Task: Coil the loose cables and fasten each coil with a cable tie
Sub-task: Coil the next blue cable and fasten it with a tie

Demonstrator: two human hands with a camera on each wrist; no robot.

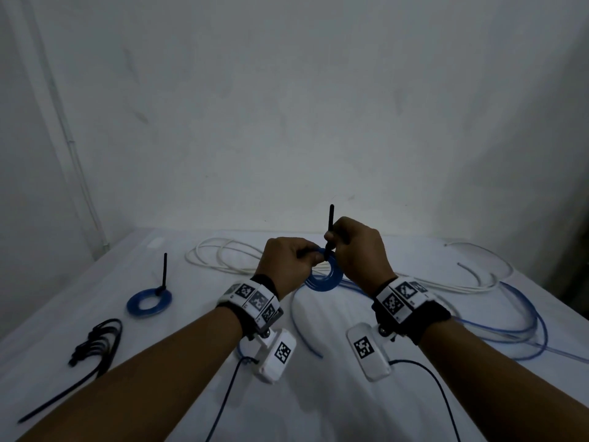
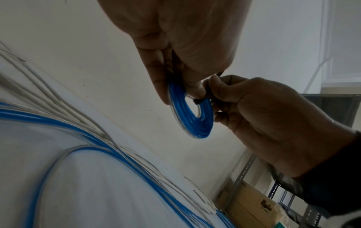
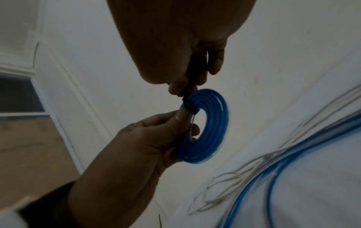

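Blue coil, flat spiral of several turns, is held up in the air over the table, between both my hands. A black cable tie loops round its upper edge; the free tail stands up past my right knuckles.

My left hand pinches the coil's rim, thumb on one face and fingers curled behind, right beside the tie's loop. In the right wrist view one fingertip shows through the coil's centre hole. My right hand has fingers curled tight on the tie strap, thumb and forefinger clamped just above the coil. The two hands are almost touching at the tie.

On the table to the left lies a second blue coil, already bound, its black tie tail sticking up. Nearer me on the left, a bundle of spare black ties.

Behind and to the right, loose white cable sprawls in wide loops; loose blue cable runs alongside it on the right.

Wrist bands with square markers on both arms.
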